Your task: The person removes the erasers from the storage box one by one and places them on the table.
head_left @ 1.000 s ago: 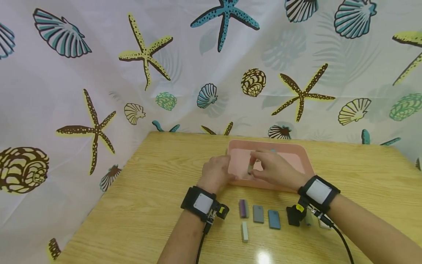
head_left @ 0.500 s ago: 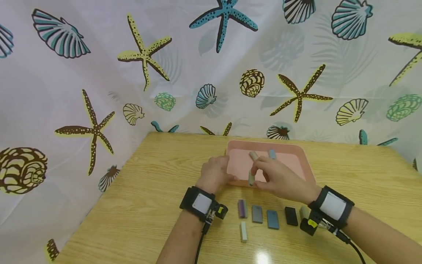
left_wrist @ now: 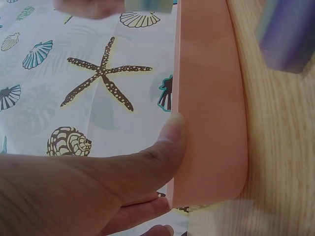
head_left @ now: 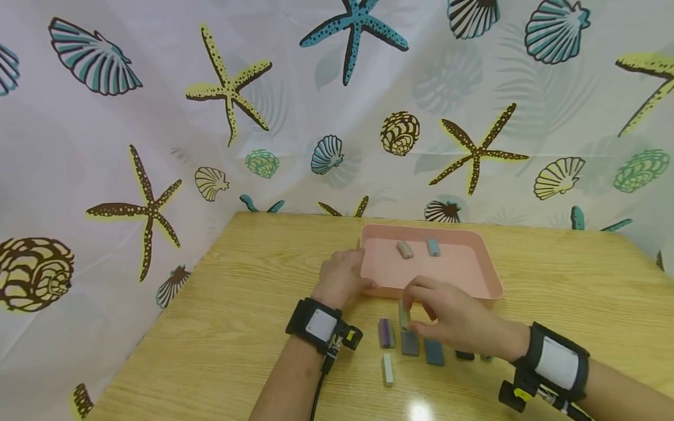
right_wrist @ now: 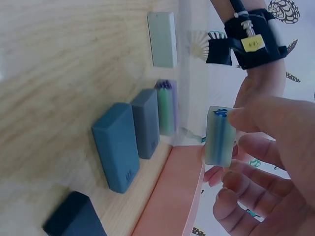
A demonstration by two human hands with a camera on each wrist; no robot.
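My right hand (head_left: 444,313) pinches a pale green eraser (right_wrist: 220,137) with a blue stripe between thumb and fingertip. It is held upright just in front of the pink tray (head_left: 455,272), above a grey eraser (head_left: 409,345). At the tray's left end, my left hand (head_left: 339,278) grips the rim; in the left wrist view its thumb presses the near wall. Inside the tray lie a beige eraser (head_left: 405,249) and a light blue one. Before the tray are a purple and green eraser (head_left: 386,333), a blue eraser (right_wrist: 116,147) and a pale eraser (head_left: 388,369).
A black eraser (right_wrist: 74,215) lies to the right of the blue one, partly hidden by my right hand in the head view. Behind the wooden table (head_left: 274,263) hangs a white cloth (head_left: 295,117) printed with shells and starfish. Both wrists carry strapped cameras with cables.
My right hand has brought the striped eraser out of the tray, over its front rim and toward me. The left hand has stayed at the tray's left end.
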